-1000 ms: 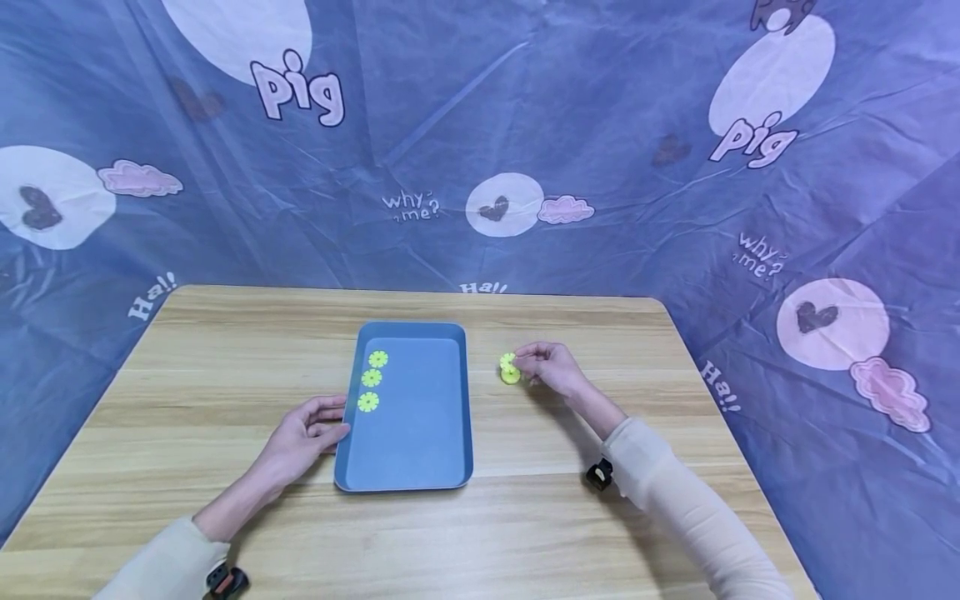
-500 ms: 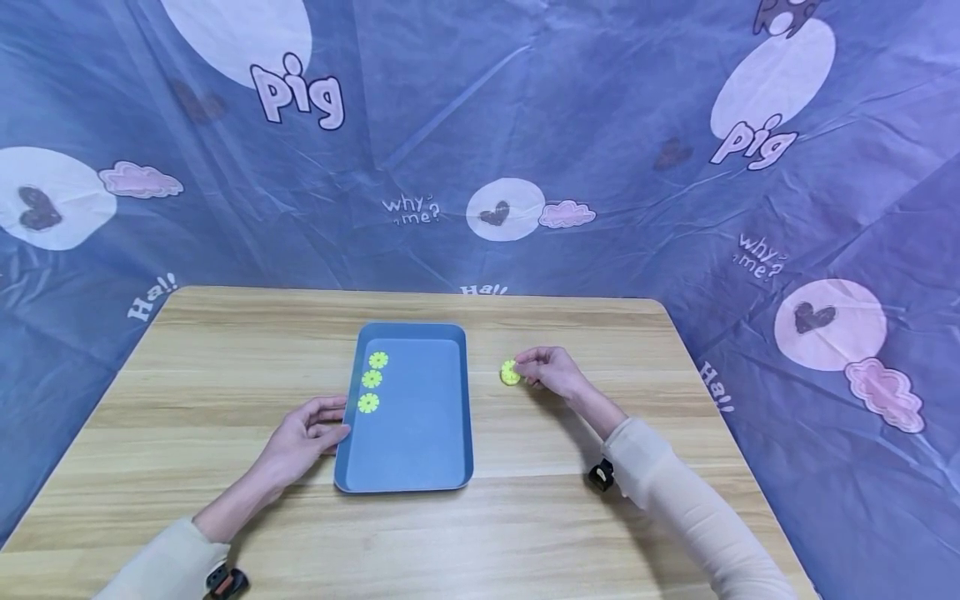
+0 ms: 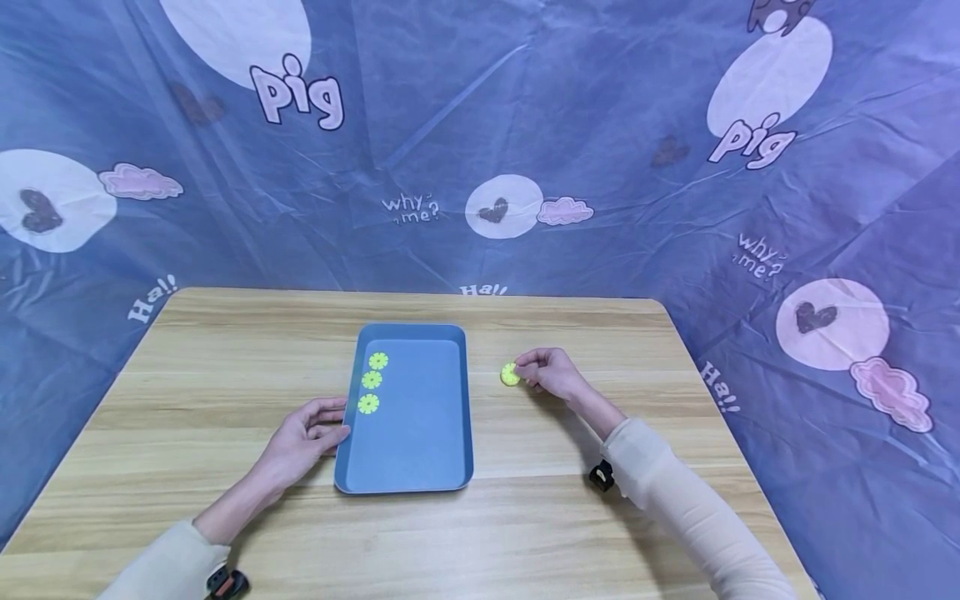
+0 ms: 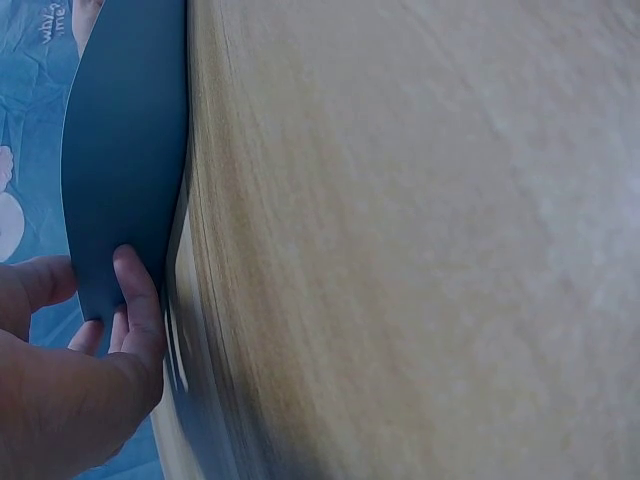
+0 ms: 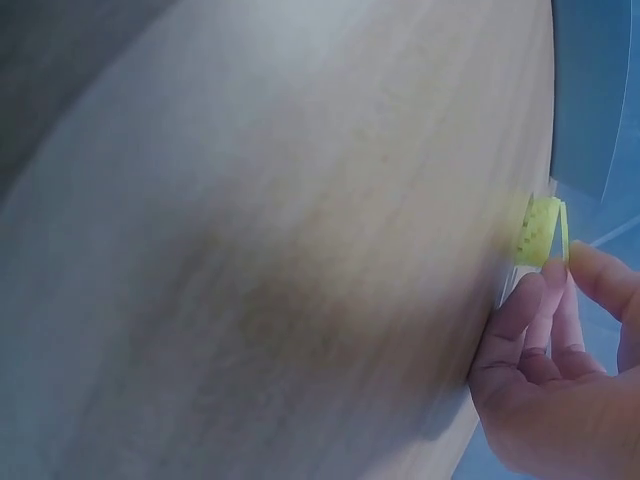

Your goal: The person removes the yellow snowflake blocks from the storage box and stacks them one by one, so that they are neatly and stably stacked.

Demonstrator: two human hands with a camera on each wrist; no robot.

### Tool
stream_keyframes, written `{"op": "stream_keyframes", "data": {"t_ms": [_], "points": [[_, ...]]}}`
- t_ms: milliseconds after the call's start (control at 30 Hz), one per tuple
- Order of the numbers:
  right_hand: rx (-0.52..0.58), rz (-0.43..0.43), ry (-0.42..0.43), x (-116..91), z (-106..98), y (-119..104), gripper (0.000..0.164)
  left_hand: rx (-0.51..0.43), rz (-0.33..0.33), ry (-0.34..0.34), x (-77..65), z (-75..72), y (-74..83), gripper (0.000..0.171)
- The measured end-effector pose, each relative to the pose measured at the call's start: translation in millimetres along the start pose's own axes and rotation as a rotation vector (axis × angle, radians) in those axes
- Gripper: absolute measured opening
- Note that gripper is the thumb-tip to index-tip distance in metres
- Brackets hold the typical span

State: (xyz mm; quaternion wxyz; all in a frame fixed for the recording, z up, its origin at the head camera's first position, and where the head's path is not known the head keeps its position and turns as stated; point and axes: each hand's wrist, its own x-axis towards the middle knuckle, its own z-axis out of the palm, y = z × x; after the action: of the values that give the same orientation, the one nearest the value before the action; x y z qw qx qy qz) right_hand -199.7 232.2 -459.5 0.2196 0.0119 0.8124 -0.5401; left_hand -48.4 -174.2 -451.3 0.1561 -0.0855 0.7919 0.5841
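From the head view I see my right hand (image 3: pixel 551 372) on the wooden table (image 3: pixel 187 367), to the right of the blue tray (image 3: pixel 408 442), its fingertips pinching a small yellow-green gear (image 3: pixel 510 374) that sits at or just above the tabletop. My left hand (image 3: pixel 303 433) rests on the table against the tray's left rim, fingers relaxed and lightly touching the edge. Three more yellow-green gears (image 3: pixel 371 381) lie in a column along the tray's left inner side. Printed blue cloth (image 3: pixel 600 125) hangs behind the table. In my left wrist view, the left hand (image 4: pixel 70 390) has its thumb and fingers laid on the tray (image 4: pixel 125 160) rim, loosely, with no firm clasp. In my right wrist view, blurred, the right hand (image 5: pixel 560 370) nips the gear (image 5: pixel 543 230) between thumb and fingers.
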Motion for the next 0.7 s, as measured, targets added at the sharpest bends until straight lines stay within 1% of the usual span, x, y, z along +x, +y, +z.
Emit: {"op": "stream_keyframes", "data": {"t_ms": [433, 700], "points": [[-0.041, -0.021, 0.005, -0.3, 0.6, 1.8, 0.031, 0.001, 0.002, -0.001, 1.2, -0.2, -2.4, 0.055], [-0.042, -0.004, 0.011, -1.7, 1.1, 0.4, 0.026, -0.002, 0.001, -0.002, 2.0, -0.8, -4.4, 0.055]]}}
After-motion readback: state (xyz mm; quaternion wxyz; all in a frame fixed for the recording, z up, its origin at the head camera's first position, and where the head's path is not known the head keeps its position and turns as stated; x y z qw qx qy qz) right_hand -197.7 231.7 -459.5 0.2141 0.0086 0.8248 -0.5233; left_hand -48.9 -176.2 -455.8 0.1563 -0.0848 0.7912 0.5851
